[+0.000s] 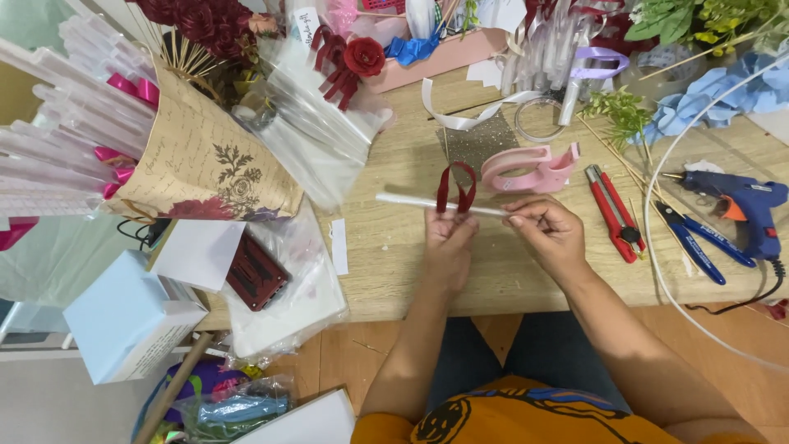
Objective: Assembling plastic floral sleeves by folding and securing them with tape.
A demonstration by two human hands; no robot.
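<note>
Ribbon [454, 187], dark red and looped, stands up from a thin white stick [411, 201] that we hold level above the wooden table [394, 247]. Our left hand [449, 238] is closed on the ribbon's base, pinching it against the stick where the two meet. Our right hand [549, 233] is closed on the stick's other end, fingertips [516, 219] pressed around it just to the right of the ribbon. Both hands sit close together, almost touching.

Taking the pink tape dispenser [530, 167] as our mark: the ribbon loop rises just to its left and a little nearer to us, and the stick passes just in front of it. A red utility knife [612, 212] lies to the right of the dispenser, and blue-handled pliers [694, 238] lie farther right again. A blue glue gun [744, 207] rests beyond the pliers, well to the right of the dispenser, with a white cable [657, 247] curving past it. Far left of the dispenser lies a bouquet wrapped in tan printed paper [205, 160], with clear plastic sleeves [316, 131] between the two. A red ribbon rose [363, 56] sits behind and to the left of the dispenser. A white box [123, 316] sits far left, nearer to us than the bouquet.
</note>
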